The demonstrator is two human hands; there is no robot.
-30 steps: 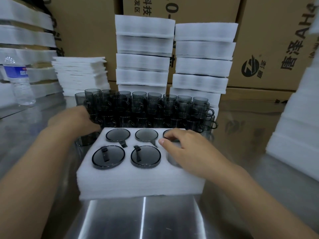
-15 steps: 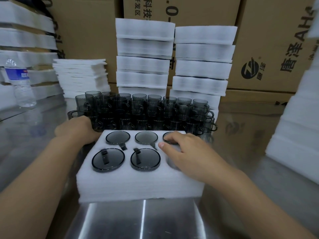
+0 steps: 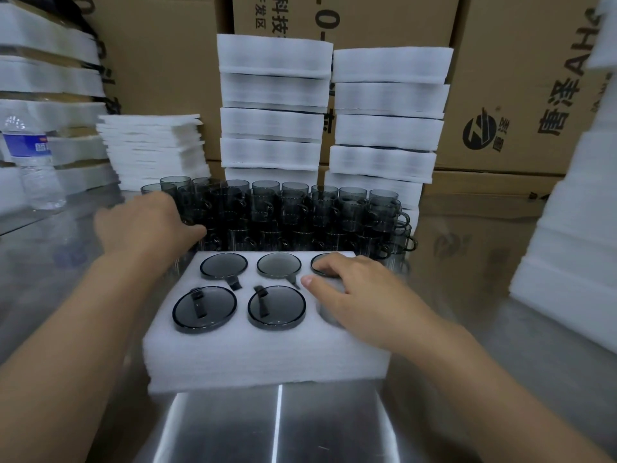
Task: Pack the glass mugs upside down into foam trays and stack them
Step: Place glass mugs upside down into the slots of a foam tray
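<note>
The right hand [image 3: 364,295] lies palm down on the foam tray [image 3: 267,355], its bent fingers spread over the near right pocket and reaching the base of the far right mug [image 3: 320,261]. A grey shape shows under the palm, but whether the hand holds anything cannot be told. The left hand [image 3: 147,225] is blurred at the left end of the loose mugs [image 3: 300,212], with the thumb against them and the fingers hidden, so its grip cannot be told either.

The tray sits on the steel table [image 3: 277,426], near and central. Four upside-down mugs show fully in it: far left [image 3: 223,265], far middle [image 3: 278,265], near left [image 3: 204,307] and near middle [image 3: 276,307].

The loose mugs stand upright in a dense block just beyond the tray. Behind them rise two stacks of foam trays [image 3: 273,105]. Thin foam sheets [image 3: 153,148] are piled to the far left, with a water bottle [image 3: 31,162] further left. Cardboard boxes [image 3: 521,95] close off the back, and more foam [image 3: 574,245] crowds the right edge.
</note>
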